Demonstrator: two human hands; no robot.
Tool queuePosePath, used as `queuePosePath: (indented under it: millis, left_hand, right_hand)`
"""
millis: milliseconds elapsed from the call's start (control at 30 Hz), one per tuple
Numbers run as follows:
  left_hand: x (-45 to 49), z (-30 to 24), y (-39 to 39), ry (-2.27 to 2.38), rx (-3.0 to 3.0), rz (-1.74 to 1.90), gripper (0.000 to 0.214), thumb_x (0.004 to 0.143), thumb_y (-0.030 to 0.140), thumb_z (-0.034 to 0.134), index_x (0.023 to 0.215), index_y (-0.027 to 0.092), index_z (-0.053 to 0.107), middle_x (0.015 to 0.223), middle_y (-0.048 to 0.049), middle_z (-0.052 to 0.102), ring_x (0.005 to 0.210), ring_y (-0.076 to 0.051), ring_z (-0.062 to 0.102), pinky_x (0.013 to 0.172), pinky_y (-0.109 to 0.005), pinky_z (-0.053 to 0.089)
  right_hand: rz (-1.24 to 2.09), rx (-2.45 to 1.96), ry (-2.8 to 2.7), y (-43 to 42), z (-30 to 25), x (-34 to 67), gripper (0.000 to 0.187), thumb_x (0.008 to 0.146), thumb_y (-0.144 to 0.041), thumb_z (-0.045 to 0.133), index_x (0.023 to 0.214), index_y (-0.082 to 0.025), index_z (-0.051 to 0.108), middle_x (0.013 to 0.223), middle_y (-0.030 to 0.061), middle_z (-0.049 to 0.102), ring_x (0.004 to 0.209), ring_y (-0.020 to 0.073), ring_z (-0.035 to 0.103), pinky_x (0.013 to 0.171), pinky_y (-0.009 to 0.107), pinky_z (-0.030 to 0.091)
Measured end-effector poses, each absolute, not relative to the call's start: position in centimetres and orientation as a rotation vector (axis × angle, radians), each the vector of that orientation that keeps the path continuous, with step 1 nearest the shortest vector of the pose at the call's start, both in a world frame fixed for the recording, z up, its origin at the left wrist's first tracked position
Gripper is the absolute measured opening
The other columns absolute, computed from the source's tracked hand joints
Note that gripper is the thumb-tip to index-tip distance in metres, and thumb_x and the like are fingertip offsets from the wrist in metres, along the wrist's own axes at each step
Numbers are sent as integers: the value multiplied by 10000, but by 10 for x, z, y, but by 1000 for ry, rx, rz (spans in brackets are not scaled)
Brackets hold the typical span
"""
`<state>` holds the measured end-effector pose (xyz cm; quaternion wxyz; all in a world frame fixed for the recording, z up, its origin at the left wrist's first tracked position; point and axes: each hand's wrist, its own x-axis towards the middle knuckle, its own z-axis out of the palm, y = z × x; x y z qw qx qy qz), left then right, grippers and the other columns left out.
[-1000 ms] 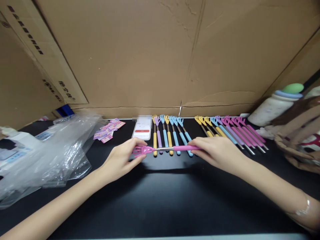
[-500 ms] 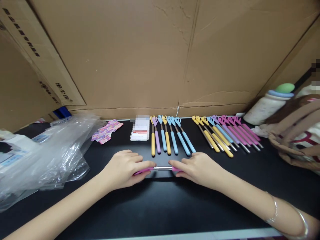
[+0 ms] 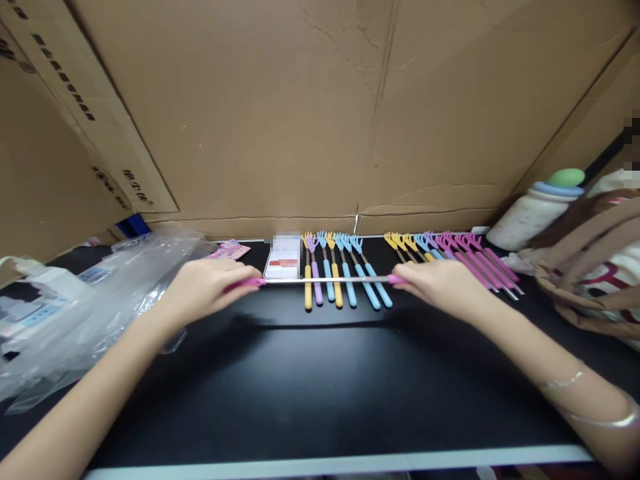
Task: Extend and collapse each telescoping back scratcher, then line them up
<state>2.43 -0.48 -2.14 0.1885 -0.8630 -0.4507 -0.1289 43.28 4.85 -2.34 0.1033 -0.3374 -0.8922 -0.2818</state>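
A pink back scratcher (image 3: 325, 280) with a thin metal rod stretches level between my two hands, above the black table. My left hand (image 3: 213, 283) is closed round its pink left end, and my right hand (image 3: 435, 283) grips the pink piece at the other end. The fingers cover most of both ends. Behind the rod lies a row of back scratchers (image 3: 351, 283) in yellow, purple and blue, claws toward the cardboard. Another group of back scratchers (image 3: 480, 263) in yellow, blue, purple and pink lies beyond my right hand, partly hidden by it.
Clear plastic bags (image 3: 125, 287) are heaped on the left of the black table (image 3: 310, 393). Small printed cards (image 3: 233, 249) and a phone (image 3: 283, 260) lie near the cardboard wall (image 3: 280, 120). At right stand a white bottle (image 3: 535, 213) and a brown bag (image 3: 565, 287).
My hands have moved apart and farther forward, and the back scratcher's metal rod between them is now much longer. Both hands still grip its ends.
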Motion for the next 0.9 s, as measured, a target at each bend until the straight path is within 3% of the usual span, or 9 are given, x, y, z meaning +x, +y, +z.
queuePosePath:
  millis: [100,200,300,500,733,900]
  left_hand:
    - [-6,-12,-2,-1563,-2393,-354,368,911,522,377,979,272,638,982,-1,701,838,-179,633,653,-219,385]
    - [-31,-2,-2,-1818,-2415,-330,398,893,560,373,981,265,626,933,20,696,782,-166,610,647,-201,371]
    - [-47,3,-2,-1920,-2385,-392,455,856,611,387,975,248,634,928,9,689,800,-176,593,667,-194,374]
    - [-61,-1,4,-1831,-2401,-720,549,705,732,481,862,251,695,829,8,682,720,-179,581,631,-188,369]
    - [-68,-3,6,-1704,-2453,-789,448,736,650,538,820,246,712,829,-15,659,760,-188,571,695,-217,391]
    - [-66,-4,3,-1891,-2516,-884,454,706,623,594,866,212,699,844,-18,680,767,-194,601,684,-220,420]
  right_hand:
    - [-816,-1196,-2560,68,-13,466,472,959,-494,245,699,-200,508,599,1,551,551,109,496,494,239,227]
    - [-829,-1271,-2494,82,-3,495,536,945,-544,160,742,-201,518,672,47,549,626,152,495,536,252,281]
    - [-758,-1321,-2449,88,6,514,562,920,-595,144,736,-208,508,653,38,485,601,161,450,548,262,293]
    - [-550,-1258,-2378,85,10,529,565,863,-680,255,770,-222,571,646,19,434,572,156,437,557,277,300]
    - [-360,-1263,-2382,84,11,537,493,846,-648,373,750,-221,597,630,24,465,579,166,444,575,285,308]
    - [-82,-1304,-2339,88,8,540,356,766,-556,584,770,-205,650,689,57,587,631,176,506,593,296,361]
